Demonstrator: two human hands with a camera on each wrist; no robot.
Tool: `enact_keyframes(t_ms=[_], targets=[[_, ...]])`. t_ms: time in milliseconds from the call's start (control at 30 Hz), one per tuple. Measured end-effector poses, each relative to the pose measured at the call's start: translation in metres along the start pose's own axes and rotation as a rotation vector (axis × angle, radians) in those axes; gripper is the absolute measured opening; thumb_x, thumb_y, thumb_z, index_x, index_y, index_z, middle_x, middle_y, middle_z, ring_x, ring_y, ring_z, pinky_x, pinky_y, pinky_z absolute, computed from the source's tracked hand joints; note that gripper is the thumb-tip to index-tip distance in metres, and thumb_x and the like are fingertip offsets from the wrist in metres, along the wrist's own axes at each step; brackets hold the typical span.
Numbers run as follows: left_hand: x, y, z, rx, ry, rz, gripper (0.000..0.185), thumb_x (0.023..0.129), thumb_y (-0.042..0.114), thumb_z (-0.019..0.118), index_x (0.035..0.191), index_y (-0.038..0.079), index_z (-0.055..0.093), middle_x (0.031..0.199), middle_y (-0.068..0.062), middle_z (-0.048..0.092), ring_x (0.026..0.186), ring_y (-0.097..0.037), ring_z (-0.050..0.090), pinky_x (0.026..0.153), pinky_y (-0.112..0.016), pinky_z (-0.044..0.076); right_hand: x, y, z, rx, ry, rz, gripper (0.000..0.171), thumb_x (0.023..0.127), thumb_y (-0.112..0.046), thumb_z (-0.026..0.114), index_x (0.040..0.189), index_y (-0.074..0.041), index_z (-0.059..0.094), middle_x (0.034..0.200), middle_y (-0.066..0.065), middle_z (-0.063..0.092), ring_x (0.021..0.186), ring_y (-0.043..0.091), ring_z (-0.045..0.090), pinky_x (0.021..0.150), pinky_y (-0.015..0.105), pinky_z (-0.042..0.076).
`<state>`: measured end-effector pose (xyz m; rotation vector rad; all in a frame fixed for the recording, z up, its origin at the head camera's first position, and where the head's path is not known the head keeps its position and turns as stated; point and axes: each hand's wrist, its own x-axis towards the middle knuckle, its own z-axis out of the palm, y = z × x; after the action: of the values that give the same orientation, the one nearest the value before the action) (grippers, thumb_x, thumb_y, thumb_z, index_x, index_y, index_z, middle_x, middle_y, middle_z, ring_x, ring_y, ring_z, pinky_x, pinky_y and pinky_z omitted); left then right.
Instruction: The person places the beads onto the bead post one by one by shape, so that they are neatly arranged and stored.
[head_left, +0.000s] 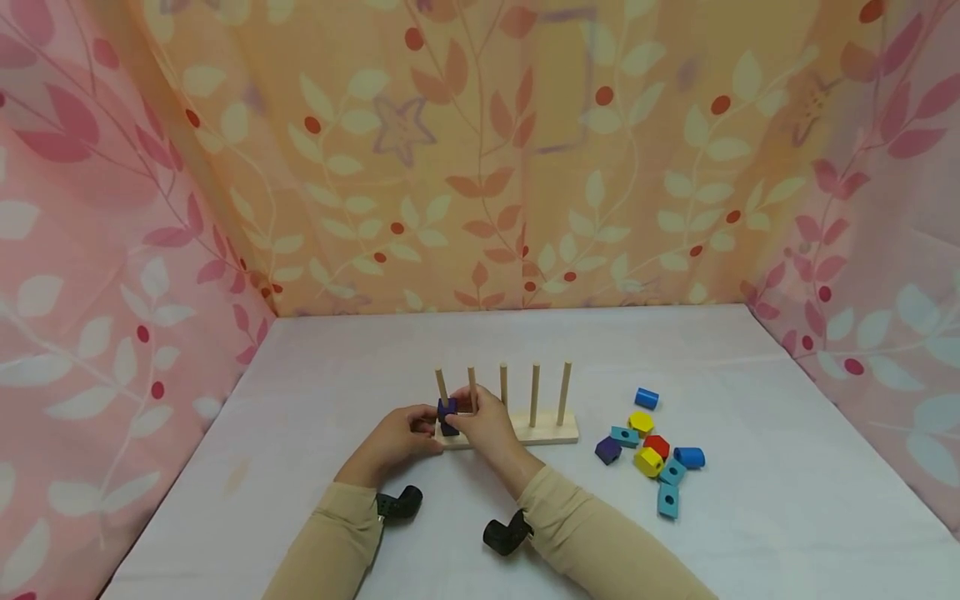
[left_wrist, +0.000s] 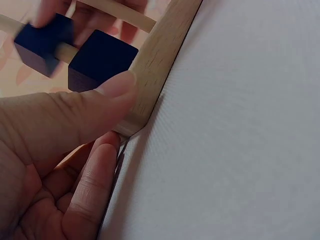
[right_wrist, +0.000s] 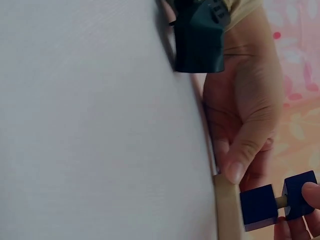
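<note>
A wooden peg stand [head_left: 555,429] with several upright pegs rests on the white table. My left hand [head_left: 393,440] grips its left end, thumb on the edge of the base in the left wrist view. Low on the leftmost peg [head_left: 441,383] sits a dark purple-blue block [left_wrist: 105,57], down against the base. Above it, a second dark purple-blue block [right_wrist: 299,195] is threaded on the same peg, with a gap between the two. Fingers of my right hand [head_left: 491,425] pinch this upper block. The other pegs carry no blocks.
Right of the stand lie loose blocks: blue cylinders [head_left: 688,457], yellow hexagonal pieces [head_left: 648,462], a red piece [head_left: 657,446], teal rectangular pieces [head_left: 667,502] and a purple piece [head_left: 608,450]. Patterned curtains [head_left: 480,167] enclose the back and sides of the table.
</note>
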<state>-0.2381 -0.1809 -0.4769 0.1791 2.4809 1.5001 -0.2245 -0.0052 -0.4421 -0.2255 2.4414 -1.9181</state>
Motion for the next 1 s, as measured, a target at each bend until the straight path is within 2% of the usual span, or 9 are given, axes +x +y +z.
enact_keyframes(t_ms=[133, 333, 533, 933, 1000], targets=[[0.0007, 0.0, -0.0007, -0.015, 0.002, 0.005, 0.044, 0.066, 0.009, 0.08, 0.108, 0.014, 0.065, 0.09, -0.003, 0.061, 0.086, -0.017, 0.054, 0.075, -0.03, 0.04, 0.0009, 0.0051, 0.0013, 0.004, -0.014, 0.008, 0.026, 0.077, -0.001, 0.069, 0.101, -0.002, 0.059, 0.101, 0.013, 0.063, 0.091, 0.022, 0.062, 0.079, 0.032, 0.048], [0.0007, -0.0022, -0.0003, -0.02, -0.002, -0.015, 0.047, 0.066, 0.011, 0.081, 0.11, 0.014, 0.064, 0.093, -0.002, 0.063, 0.087, -0.017, 0.055, 0.076, -0.03, 0.041, -0.0001, 0.009, 0.0023, -0.035, -0.012, 0.007, 0.026, 0.077, -0.002, 0.07, 0.1, -0.003, 0.059, 0.098, 0.009, 0.064, 0.091, 0.021, 0.061, 0.081, 0.032, 0.047], [0.0009, -0.0029, 0.0001, -0.021, -0.002, -0.001, 0.048, 0.065, 0.011, 0.081, 0.11, 0.013, 0.064, 0.094, -0.002, 0.063, 0.088, -0.017, 0.055, 0.077, -0.03, 0.042, -0.0021, 0.0085, 0.0017, -0.03, -0.02, -0.007, 0.026, 0.075, 0.001, 0.07, 0.098, -0.003, 0.058, 0.093, 0.007, 0.064, 0.089, 0.021, 0.061, 0.081, 0.032, 0.047], [-0.0024, 0.001, 0.0007, -0.007, 0.006, 0.004, 0.049, 0.066, 0.009, 0.08, 0.111, 0.012, 0.063, 0.095, -0.003, 0.063, 0.089, -0.017, 0.056, 0.077, -0.032, 0.042, -0.0008, 0.0107, 0.0014, -0.033, -0.037, -0.003, 0.025, 0.077, -0.001, 0.069, 0.099, -0.004, 0.057, 0.095, 0.006, 0.063, 0.09, 0.019, 0.061, 0.081, 0.031, 0.047], [0.0004, -0.0028, 0.0003, -0.003, -0.001, 0.002, 0.049, 0.065, 0.011, 0.081, 0.111, 0.012, 0.063, 0.095, -0.002, 0.063, 0.088, -0.016, 0.056, 0.077, -0.032, 0.043, -0.0008, 0.0097, 0.0009, -0.036, -0.041, 0.003, 0.026, 0.078, -0.001, 0.069, 0.1, -0.004, 0.057, 0.096, 0.007, 0.063, 0.09, 0.019, 0.061, 0.081, 0.031, 0.047]])
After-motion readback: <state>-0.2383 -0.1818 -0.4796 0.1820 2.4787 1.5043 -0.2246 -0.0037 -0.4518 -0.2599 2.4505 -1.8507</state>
